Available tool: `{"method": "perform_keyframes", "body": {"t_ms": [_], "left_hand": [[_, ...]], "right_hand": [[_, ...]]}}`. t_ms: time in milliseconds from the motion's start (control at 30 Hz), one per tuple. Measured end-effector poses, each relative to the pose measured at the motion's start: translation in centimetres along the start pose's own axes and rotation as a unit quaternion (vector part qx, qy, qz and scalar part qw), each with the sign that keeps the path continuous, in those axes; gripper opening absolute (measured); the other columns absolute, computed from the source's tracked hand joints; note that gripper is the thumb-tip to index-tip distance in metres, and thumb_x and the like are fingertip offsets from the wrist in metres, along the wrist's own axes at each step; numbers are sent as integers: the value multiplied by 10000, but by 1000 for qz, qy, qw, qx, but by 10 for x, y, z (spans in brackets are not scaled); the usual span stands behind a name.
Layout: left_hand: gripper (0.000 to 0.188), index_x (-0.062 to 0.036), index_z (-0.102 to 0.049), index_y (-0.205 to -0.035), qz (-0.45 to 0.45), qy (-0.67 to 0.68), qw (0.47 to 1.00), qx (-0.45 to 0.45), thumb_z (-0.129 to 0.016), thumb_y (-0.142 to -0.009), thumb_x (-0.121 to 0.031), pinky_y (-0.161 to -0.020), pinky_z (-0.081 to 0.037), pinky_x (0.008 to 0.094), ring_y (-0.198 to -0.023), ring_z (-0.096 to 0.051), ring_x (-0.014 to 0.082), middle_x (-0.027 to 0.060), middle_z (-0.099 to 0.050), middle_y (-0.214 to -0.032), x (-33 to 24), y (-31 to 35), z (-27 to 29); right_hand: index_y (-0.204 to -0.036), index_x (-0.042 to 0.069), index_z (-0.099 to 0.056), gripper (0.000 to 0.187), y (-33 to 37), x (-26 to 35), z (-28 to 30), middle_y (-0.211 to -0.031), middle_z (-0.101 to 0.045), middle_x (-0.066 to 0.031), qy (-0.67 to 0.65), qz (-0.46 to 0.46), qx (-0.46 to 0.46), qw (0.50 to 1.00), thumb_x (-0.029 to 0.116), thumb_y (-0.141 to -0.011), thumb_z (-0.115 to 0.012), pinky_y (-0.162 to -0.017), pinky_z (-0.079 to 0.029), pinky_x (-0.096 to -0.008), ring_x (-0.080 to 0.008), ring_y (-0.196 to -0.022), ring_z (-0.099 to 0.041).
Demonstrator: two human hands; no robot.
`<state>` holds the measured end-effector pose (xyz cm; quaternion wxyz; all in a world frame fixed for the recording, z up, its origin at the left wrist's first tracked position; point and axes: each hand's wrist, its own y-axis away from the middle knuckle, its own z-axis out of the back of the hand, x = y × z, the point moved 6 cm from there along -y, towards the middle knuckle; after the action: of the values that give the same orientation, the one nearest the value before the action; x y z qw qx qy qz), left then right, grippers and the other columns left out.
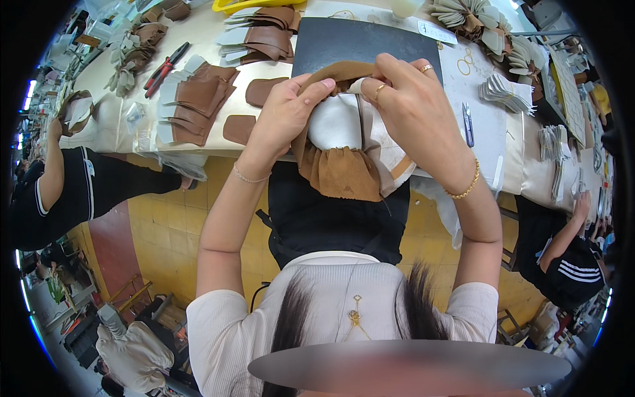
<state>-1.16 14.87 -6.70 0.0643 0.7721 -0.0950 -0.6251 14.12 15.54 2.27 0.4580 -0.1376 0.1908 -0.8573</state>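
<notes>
- Head view: a soft, gathered brown-and-white leathery piece (340, 173), upper middle of the frame.
- Left hand (283, 114) pinches its top left edge.
- Right hand (411, 99) pinches its top right.

Red-and-black pliers (165, 69) lie on the pale table (109, 137), near a fanned stack of brown pieces (206, 99) and a yellow tray (248, 7). Blue snips (468, 126) lie near a stack of whitish pieces (506, 94). Co-workers in black flank the scene at left (109, 182) and right (562, 258).
</notes>
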Motion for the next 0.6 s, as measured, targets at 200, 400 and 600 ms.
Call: {"method": "perform_keyframes", "body": {"t_ms": [200, 400, 600], "left_hand": [[275, 24, -674, -1060, -1, -15, 1000, -4, -637, -960, -229, -684, -468, 199, -766, -562, 34, -3, -671, -896, -1, 2, -3], [270, -1, -688, -983, -22, -55, 998, 3, -643, -955, -266, -592, -400, 196, -685, -476, 15, -49, -601, -776, 0, 1, -3], [295, -9, -683, -950, -58, -127, 990, 3, -643, -958, -301, -548, -348, 205, -650, -400, 12, -75, -538, -717, -3, 1, -2]], "right_hand": [[-799, 66, -690, 83, -8, 7, 8, -870, -538, -43, 24, 42, 15, 999, 39, -728, -657, -830, -438, -350, -189, -794, -582], [-842, 54, -675, 104, -18, 17, 11, -891, -511, -51, 54, 78, 67, 993, 39, -756, -618, -850, -416, -347, -196, -844, -550], [-783, 57, -665, 54, -33, 24, 13, -879, -522, -46, 84, 120, 77, 986, 50, -744, -628, -828, -431, -323, -186, -842, -557]]}}
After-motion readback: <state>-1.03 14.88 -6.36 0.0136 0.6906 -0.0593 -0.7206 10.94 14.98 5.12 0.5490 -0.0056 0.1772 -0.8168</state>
